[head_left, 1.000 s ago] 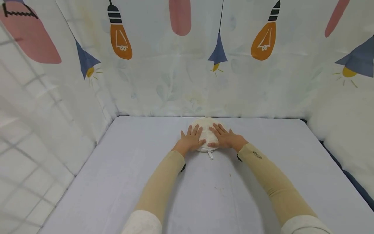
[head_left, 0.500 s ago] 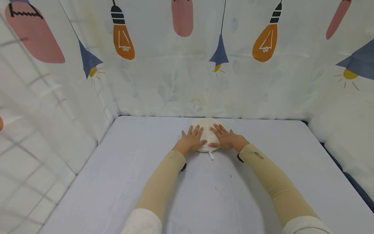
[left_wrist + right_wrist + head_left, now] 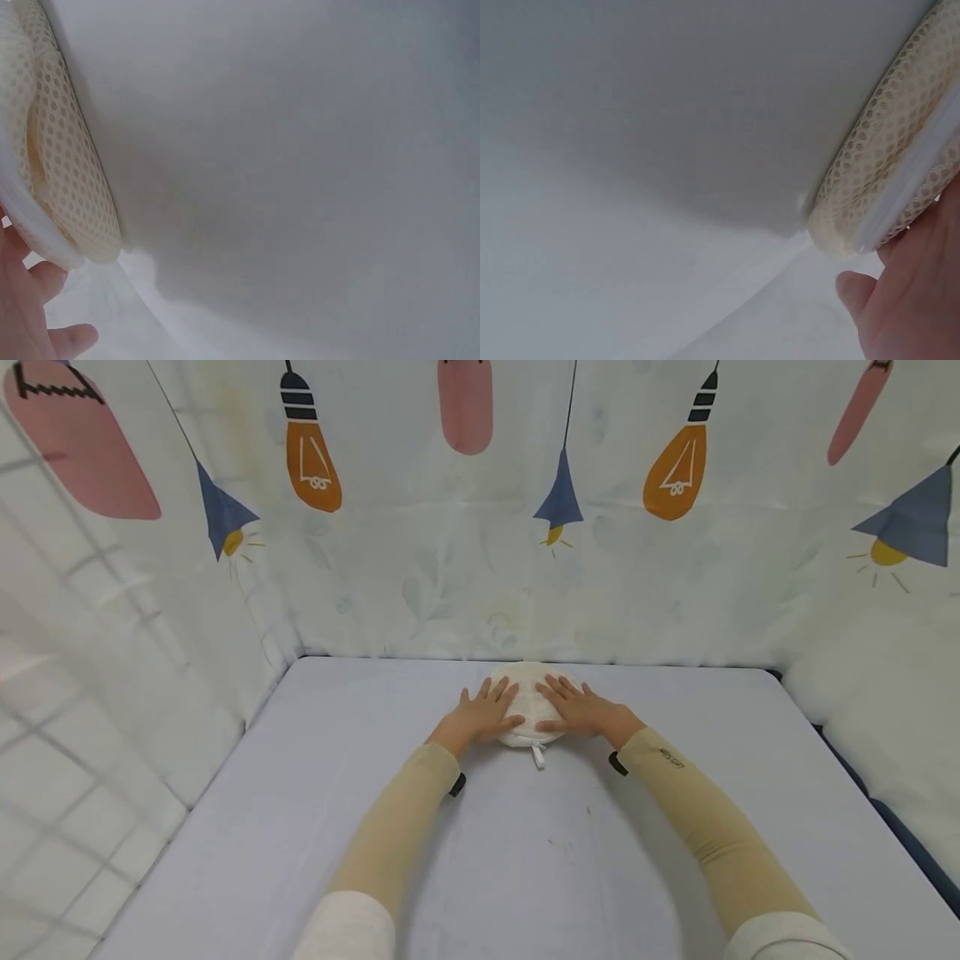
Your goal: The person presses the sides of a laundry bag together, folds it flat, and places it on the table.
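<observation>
A round, cream mesh laundry bag [image 3: 529, 703] lies at the far middle of the table, with a white tab [image 3: 538, 756] hanging from its near edge. My left hand [image 3: 476, 718] rests on the bag's left side, fingers straight and spread. On the opposite side lies my right hand [image 3: 585, 710], also flat and spread. The left wrist view shows the bag's honeycomb mesh [image 3: 75, 154] bulging at the side, above part of the left hand [image 3: 26, 315]. Similar mesh and a white zip strip [image 3: 911, 176] appear in the right wrist view beside the right hand [image 3: 919, 292].
A pale, smooth table [image 3: 337, 793] extends under both arms, with a few small marks [image 3: 555, 843] in front of the bag. Behind it hangs a white curtain [image 3: 420, 585] printed with lamps and bulbs. More fabric covers the left and right sides.
My left hand and forearm have shifted slightly to the left, with the palm still on the bag. The right hand and the bag stay nearly where they were.
</observation>
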`<state>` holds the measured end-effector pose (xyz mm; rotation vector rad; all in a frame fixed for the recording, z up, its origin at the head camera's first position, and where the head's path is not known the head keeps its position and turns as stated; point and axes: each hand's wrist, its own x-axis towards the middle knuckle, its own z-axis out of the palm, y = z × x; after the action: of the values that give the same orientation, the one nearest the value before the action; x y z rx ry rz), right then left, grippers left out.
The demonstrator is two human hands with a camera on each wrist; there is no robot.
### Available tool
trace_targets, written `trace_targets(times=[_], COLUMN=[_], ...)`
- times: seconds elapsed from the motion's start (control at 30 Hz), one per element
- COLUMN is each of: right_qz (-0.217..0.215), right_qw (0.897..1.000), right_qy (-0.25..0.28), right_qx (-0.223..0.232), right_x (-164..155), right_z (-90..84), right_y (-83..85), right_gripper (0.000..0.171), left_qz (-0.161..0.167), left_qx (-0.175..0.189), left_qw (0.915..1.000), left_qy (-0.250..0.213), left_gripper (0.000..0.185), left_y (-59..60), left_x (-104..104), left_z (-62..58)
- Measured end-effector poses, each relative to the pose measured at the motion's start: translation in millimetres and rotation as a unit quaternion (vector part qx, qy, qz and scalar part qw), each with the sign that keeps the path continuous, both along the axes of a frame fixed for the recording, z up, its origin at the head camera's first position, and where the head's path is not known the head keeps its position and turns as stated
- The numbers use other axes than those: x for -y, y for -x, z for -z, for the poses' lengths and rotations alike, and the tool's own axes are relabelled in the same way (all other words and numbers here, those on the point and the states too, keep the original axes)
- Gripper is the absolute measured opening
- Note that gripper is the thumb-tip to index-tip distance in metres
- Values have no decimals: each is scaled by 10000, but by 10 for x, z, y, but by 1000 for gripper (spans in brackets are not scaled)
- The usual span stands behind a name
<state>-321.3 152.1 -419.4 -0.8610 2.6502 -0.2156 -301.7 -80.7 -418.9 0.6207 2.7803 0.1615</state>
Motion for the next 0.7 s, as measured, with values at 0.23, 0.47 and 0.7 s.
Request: trace_targets(times=[0.23, 0.47, 0.7], right_qz=[-145, -126, 29], right_qw=[9997, 9993, 9988], right_qy=[167, 213, 197], right_qx=[-139, -296, -452], right_x=[-54, -106, -164], right_z=[27, 59, 83], right_y=[31, 49, 83], right_gripper=[89, 93, 97], left_qz=[178, 172, 85], left_qx=[-158, -105, -89], left_qw=[9997, 9997, 9997], left_qy=[-71, -164, -220], left_gripper=[76, 79, 82], left_y=[33, 28, 22], left_x=[47, 68, 95], left_z=[45, 39, 12])
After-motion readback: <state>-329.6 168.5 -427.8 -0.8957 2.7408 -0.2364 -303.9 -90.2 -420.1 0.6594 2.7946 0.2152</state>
